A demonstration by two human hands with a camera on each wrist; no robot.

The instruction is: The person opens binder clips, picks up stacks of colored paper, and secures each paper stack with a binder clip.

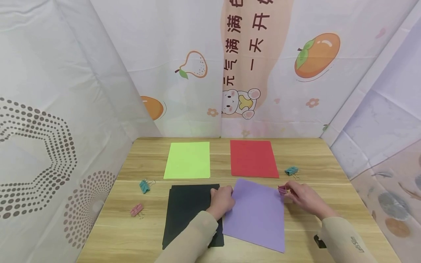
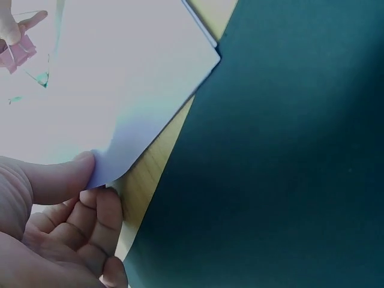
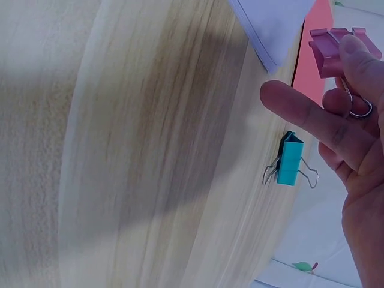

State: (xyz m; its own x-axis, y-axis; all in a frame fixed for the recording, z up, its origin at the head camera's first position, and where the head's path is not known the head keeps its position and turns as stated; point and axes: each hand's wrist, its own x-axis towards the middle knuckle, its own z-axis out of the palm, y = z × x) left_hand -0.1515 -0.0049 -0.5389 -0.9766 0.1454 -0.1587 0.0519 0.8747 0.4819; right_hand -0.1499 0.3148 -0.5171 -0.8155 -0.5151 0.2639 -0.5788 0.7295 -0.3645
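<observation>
Working remotely, I see the left hand (image 1: 222,200) pinching the left edge of the purple sheets (image 1: 254,215), which lie between both hands. The right hand (image 1: 304,197) pinches a pink clip (image 3: 327,57), one finger outstretched, just beside their far right corner but apart, so I judge this stack not yet clipped. The black sheets (image 1: 189,215) under the left hand, and green sheets (image 1: 187,160) and red sheets (image 1: 254,159) beyond the hands, show no clip; a teal clip (image 1: 291,171) waits beyond the right hand

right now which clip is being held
The pink clip in the right grip; the other pink clip and both teal clips lie on the table.
</observation>
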